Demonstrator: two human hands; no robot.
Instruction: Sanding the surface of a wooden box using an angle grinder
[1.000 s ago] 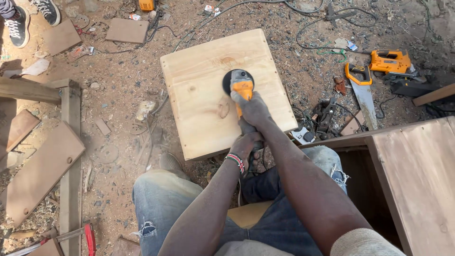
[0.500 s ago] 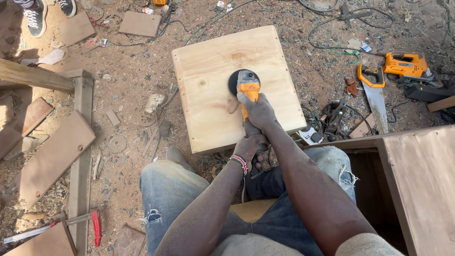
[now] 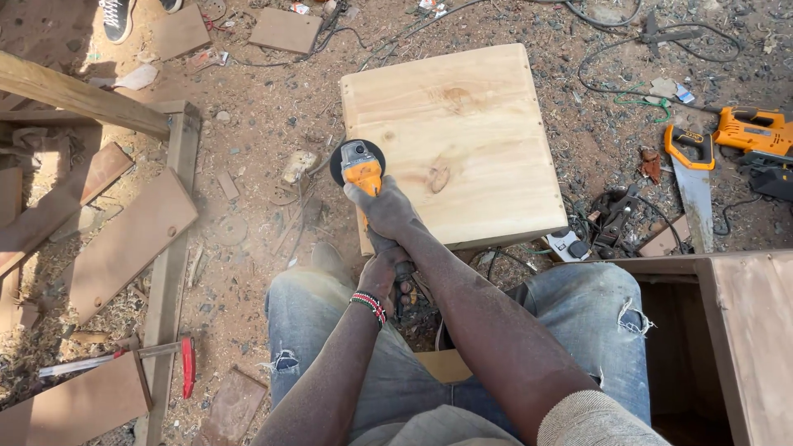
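**Sander disc now at the panel's left edge**

Right hand point(image 3: 384, 211) is clamped over the body of the orange angle sander point(image 3: 362, 172); left hand point(image 3: 382, 268) is closed round its rear handle, just behind the right-hand fingers. A second ago the black disc sat near the middle of the pale wooden panel point(image 3: 462, 140); it has since travelled left and now overhangs the panel's left edge, part of the disc off the wood; judged, the sanding pass has reached the border of the face.

Beyond the fingers the panel lies flat, tilted slightly to the view; the ground point(image 3: 264, 116) is bare earth strewn with sawdust, cables and offcut boards. Well to the right of the fingers lie a handsaw point(image 3: 690, 177) and an orange jigsaw point(image 3: 756, 132); a dark cabinet point(image 3: 743, 330) stands nearer on that side.
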